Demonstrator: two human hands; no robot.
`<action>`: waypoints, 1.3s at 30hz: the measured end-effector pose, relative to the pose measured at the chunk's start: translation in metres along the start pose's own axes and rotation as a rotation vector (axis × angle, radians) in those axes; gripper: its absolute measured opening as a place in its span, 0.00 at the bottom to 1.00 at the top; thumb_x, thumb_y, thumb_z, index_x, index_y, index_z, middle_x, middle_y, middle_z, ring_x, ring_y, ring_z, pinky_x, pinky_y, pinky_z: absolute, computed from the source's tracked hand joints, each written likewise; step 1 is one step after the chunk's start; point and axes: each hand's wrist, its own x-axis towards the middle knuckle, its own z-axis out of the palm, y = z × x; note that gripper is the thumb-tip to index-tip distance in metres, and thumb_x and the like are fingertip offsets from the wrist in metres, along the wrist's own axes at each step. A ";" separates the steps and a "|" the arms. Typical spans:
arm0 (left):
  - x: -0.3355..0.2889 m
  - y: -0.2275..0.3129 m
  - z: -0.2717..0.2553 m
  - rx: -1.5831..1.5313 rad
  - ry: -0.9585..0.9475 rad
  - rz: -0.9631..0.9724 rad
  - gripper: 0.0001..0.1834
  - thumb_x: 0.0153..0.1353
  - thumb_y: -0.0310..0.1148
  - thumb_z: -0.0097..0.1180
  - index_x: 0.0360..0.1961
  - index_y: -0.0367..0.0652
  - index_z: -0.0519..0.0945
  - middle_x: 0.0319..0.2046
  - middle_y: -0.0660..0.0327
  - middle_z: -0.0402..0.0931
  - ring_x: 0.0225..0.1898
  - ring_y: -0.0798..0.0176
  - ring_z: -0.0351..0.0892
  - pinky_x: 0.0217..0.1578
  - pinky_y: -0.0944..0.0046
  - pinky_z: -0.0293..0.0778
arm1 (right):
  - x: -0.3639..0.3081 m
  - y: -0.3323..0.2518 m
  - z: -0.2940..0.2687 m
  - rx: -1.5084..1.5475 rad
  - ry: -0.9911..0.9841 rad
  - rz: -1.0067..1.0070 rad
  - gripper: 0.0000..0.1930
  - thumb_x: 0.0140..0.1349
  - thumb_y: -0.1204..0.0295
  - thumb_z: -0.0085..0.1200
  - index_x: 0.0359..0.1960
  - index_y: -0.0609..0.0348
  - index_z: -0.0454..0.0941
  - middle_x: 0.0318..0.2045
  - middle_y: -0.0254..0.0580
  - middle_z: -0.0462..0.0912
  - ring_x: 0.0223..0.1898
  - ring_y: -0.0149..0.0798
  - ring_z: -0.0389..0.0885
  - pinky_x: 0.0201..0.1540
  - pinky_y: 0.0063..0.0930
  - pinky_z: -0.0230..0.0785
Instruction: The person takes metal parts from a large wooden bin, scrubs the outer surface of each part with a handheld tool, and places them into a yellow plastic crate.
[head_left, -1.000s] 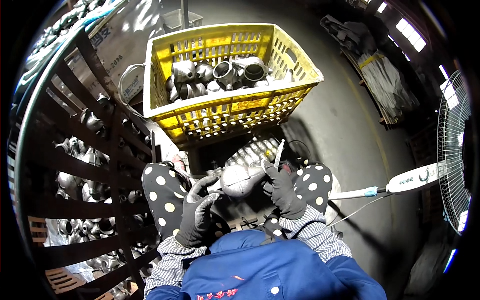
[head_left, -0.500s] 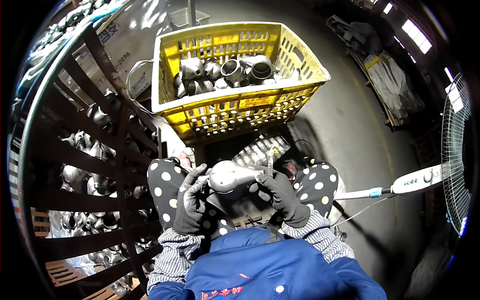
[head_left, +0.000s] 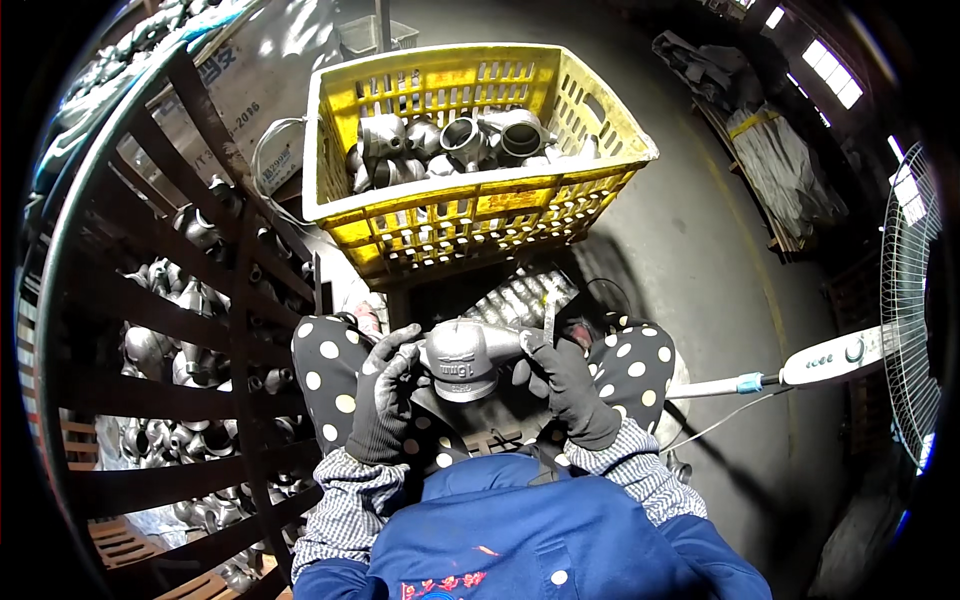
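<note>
A rounded grey metal casting with raised markings and narrower pipe ends is held over my lap. My left hand, in a dark grey glove, closes on its left end with the fingertips. My right hand, gloved alike, grips the narrow right end. A thin flat metal strip, perhaps a tool, sticks up beside the right fingers; its lower end is hidden, so how it is held cannot be made out. Beyond my hands stands a yellow plastic crate with several similar castings in it.
On the left, a rusty slatted metal cage holds many castings. A fan with a white pole stands at the right. Wrapped bundles lie on a pallet at the far right. A silvery textured object lies below the crate.
The casting has been turned between my hands, so that its marked face and a rim now show. Both hands stay in nearly the same place, and the thin strip has shifted slightly right.
</note>
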 end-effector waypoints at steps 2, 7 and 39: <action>0.003 -0.002 -0.004 -0.007 -0.033 0.003 0.17 0.66 0.29 0.50 0.55 0.36 0.71 0.39 0.58 0.80 0.33 0.72 0.78 0.33 0.73 0.75 | 0.000 -0.007 0.003 0.111 0.052 0.160 0.17 0.67 0.60 0.49 0.38 0.64 0.78 0.19 0.34 0.77 0.14 0.20 0.63 0.16 0.13 0.53; 0.002 -0.003 0.001 -0.030 0.030 -0.050 0.15 0.66 0.31 0.52 0.51 0.37 0.74 0.42 0.60 0.79 0.30 0.72 0.76 0.29 0.72 0.74 | -0.001 -0.007 0.007 0.146 0.123 0.232 0.18 0.66 0.59 0.51 0.39 0.64 0.78 0.20 0.34 0.77 0.14 0.21 0.66 0.16 0.13 0.54; 0.020 -0.069 -0.039 -0.139 0.038 -0.265 0.22 0.67 0.43 0.49 0.52 0.35 0.74 0.40 0.58 0.80 0.34 0.69 0.81 0.25 0.71 0.80 | -0.011 -0.034 0.005 -0.253 -0.009 -0.279 0.17 0.57 0.71 0.61 0.47 0.67 0.78 0.40 0.40 0.83 0.42 0.27 0.78 0.48 0.21 0.68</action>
